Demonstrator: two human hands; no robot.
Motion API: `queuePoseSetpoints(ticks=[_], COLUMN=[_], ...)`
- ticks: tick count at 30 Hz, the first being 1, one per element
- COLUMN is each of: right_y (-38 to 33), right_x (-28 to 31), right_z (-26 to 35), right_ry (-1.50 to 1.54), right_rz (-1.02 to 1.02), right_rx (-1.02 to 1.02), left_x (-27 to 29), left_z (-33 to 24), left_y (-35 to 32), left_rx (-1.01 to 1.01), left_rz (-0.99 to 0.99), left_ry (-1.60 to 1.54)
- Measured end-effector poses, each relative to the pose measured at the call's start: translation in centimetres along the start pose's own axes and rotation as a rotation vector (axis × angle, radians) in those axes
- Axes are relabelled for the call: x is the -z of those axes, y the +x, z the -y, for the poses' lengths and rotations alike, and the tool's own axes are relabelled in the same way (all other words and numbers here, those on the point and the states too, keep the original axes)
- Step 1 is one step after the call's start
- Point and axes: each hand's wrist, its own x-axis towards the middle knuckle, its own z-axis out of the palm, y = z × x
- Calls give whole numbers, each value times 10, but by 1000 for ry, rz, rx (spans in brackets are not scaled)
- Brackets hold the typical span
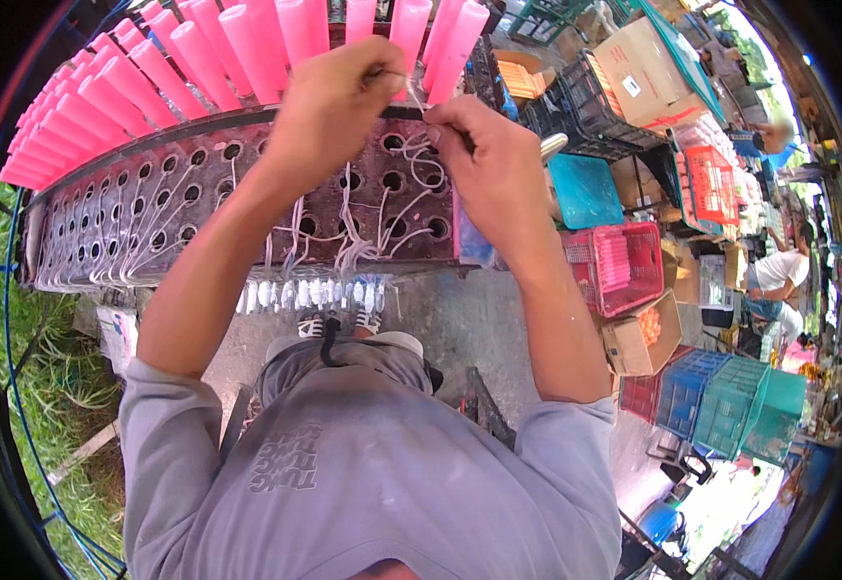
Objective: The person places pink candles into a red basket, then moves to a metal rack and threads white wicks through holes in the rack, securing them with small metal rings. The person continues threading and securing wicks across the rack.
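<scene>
My left hand (339, 101) is closed in a pinch on white wick string in front of the pink candles (247, 53). Beside it on the right, my right hand (484, 150) pinches the same white wick string (415, 94) between thumb and forefinger. The short length between the hands is thin and slightly blurred. Under both hands lies the dark metal candle mould (319, 205), its top full of round holes. Loose white wicks (353, 249) come out of many holes, and some hang bunched over its near edge. Pink candles stand in slanted rows along its far side.
White wick ends or spools (310, 294) line the mould's underside. At right stand a red crate (648, 253) of pink candles, a cardboard box (634, 346) with orange items, and blue and green crates (730, 401). Other people (777, 275) are far right; grass (54, 387) lies left.
</scene>
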Motion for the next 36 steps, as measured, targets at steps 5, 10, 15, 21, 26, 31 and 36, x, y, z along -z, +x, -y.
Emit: queuePoseSetpoints(ticks=[5,10,15,21,26,31,36], right_y=[1,6,2,2,-12,-51,-105], right_x=[-18,-15,2,-27,-73,-15,-7], right_z=[-17,-21,-30,32,29,87,113], right_ry=[-194,-182,-154,-297,-147,379,651], right_rz=[305,368,333,469,464,350,112], right_rx=[-72,-14,14,-289,-366,-610,-779], left_x=[-23,-16,31,37,38,35,48], left_z=[11,0,4,61,63,70,45], left_y=[3,5,-25,-52,-46,-54,-57], left_rx=[-105,134,-250,-441,-200,-164,-151], left_rz=[89,228,505,684,616,545,546], left_ry=[467,523,427,503,200,95,-106])
